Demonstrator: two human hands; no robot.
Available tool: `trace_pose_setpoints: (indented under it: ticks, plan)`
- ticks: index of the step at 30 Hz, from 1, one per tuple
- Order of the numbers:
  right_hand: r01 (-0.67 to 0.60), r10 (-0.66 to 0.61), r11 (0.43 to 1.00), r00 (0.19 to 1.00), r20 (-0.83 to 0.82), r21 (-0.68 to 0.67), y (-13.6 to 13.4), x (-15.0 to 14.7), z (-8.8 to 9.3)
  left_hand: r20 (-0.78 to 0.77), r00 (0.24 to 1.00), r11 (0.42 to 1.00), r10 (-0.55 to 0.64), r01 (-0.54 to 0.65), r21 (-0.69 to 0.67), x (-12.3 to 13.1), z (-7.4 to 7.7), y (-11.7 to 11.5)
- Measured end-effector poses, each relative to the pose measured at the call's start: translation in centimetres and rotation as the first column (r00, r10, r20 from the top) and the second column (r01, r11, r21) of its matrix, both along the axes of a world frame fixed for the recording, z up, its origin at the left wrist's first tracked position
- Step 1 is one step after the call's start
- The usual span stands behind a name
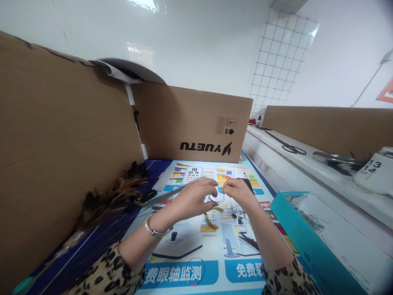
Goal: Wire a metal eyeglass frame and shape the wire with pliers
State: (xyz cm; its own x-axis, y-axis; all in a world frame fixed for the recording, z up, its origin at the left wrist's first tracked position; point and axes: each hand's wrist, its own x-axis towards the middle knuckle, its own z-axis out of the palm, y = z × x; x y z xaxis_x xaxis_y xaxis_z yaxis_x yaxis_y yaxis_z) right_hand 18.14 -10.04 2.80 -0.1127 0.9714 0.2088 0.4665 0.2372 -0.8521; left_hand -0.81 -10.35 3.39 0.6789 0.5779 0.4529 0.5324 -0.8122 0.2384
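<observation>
- Head view: the printed surface (190, 239) lies underneath.
- Left hand (196, 196): thumb and fingers stand apart.
- Right hand (238, 191): fingertips are closed, seemingly on the thin wire (220, 200).
- This wire: between both hands, left of the nearer right hand; long axis unclear.

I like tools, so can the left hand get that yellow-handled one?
Probably yes: the yellow-handled tool lies just below the left hand, and nothing seems to lie on top of it.

Tan leopard-print sleeves (107, 272), black spots, bare left hand (195, 197), silver bangle (150, 228) at its wrist
</observation>
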Motion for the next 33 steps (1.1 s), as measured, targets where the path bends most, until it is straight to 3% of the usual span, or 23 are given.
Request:
trace_pose_setpoints:
  ticks: [13, 19, 28, 33]
  plan:
    - [-0.027, 0.027, 1.000, 1.000, 0.009, -0.008, 0.3, 0.3, -0.3, -0.055, 0.998, 0.998, -0.038, 0.040, 0.042, -0.6, 0.2, 0.4]
    - [-0.041, 0.040, 0.999, 0.998, 0.043, 0.017, -0.2, 1.3, 0.6, -0.036, 0.999, 0.999, -0.034, 0.035, 0.036, -1.1, 0.8, 0.3]
    - [-0.282, 0.249, 0.953, 0.938, 0.240, 0.114, -2.2, 0.9, 2.5, -0.017, 1.000, 1.000, -0.020, 0.021, 0.023, -1.8, 1.3, 0.4]
    - [-0.279, 0.229, 0.951, 0.926, 0.301, 0.135, -2.7, 0.1, 2.3, -0.014, 0.999, 0.999, -0.036, 0.036, 0.022, -1.7, 1.6, 0.2]
